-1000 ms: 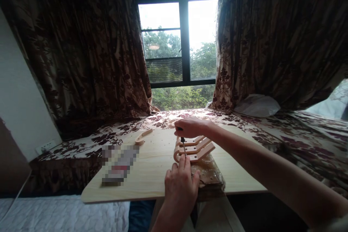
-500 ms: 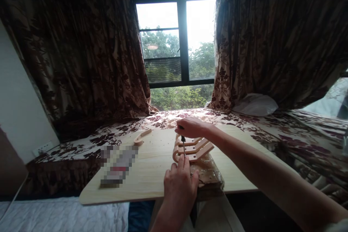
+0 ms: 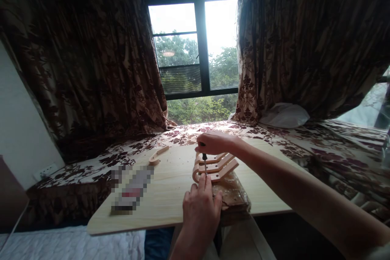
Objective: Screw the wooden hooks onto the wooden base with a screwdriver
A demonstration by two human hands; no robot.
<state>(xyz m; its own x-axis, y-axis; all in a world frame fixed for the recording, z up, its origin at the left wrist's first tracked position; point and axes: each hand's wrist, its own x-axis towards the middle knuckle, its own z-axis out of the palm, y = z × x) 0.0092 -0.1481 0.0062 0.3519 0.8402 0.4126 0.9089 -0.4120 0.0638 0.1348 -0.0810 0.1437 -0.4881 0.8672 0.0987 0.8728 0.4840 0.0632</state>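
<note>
My right hand (image 3: pixel 215 142) is closed around the dark handle of a screwdriver (image 3: pixel 205 158), which stands nearly upright with its shaft pointing down. Its tip meets the nearest of several curved wooden pieces (image 3: pixel 217 176), pale, bent into a hook at the left and dotted with dark holes. My left hand (image 3: pixel 201 207) grips that near piece, index and middle fingertips beside the screwdriver tip. The left thumb rests on a brown block wrapped in clear film (image 3: pixel 233 197), under the wooden pieces. Fingers hide the very tip and any screw there.
Another curved wooden piece (image 3: pixel 158 156) lies on the pale wooden board (image 3: pixel 152 211), left of the hands. A blurred-out flat item (image 3: pixel 132 191) sits nearer the front-left. Small crumbs dot the board. Behind are a flowered cover (image 3: pixel 122 150), a white plastic bag (image 3: pixel 286 115) and a window.
The view has shifted slightly. Both hands keep their places on the screwdriver and wooden piece, and the right hand's turn is barely visible.
</note>
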